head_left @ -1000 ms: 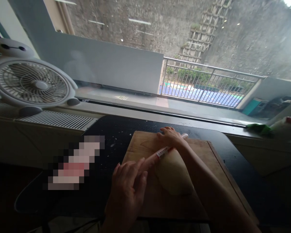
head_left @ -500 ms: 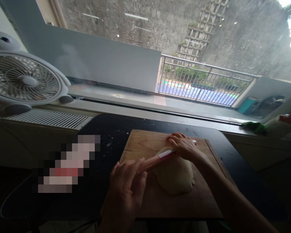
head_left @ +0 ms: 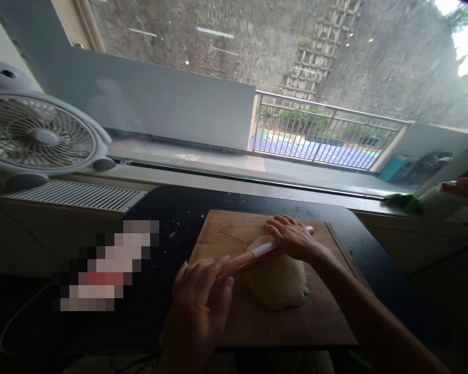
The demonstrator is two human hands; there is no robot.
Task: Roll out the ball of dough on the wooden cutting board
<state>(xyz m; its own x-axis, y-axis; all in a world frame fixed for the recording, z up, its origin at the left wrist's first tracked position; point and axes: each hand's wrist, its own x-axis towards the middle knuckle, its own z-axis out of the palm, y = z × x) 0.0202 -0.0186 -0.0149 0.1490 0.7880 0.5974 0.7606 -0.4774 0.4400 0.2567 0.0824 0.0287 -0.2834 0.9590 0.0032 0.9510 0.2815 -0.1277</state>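
Note:
A slim wooden rolling pin (head_left: 239, 263) with a white and red label lies slantwise over a flattened piece of pale dough (head_left: 278, 283). The dough rests on a wooden cutting board (head_left: 226, 226), and its lower right edge is uneven. At the near left end of the pin, my left hand (head_left: 203, 288) is curled over it, fingers bent. My right hand (head_left: 290, 236) presses on the far right part from above, its fingers draped across; the pin's tip sticks out past it. Both hands hide stretches of the pin.
The board sits on a black table (head_left: 171, 208) against a window sill. A pixelated patch (head_left: 113, 265) covers something left of the board. A white fan (head_left: 42, 135) stands at the left; a green cloth (head_left: 403, 201) and a whitish bottle (head_left: 448, 197) are on the sill at right.
The view has shifted slightly. The pin seems to have rolled a little, with more of its label showing. Both hands keep nearly the same places on it.

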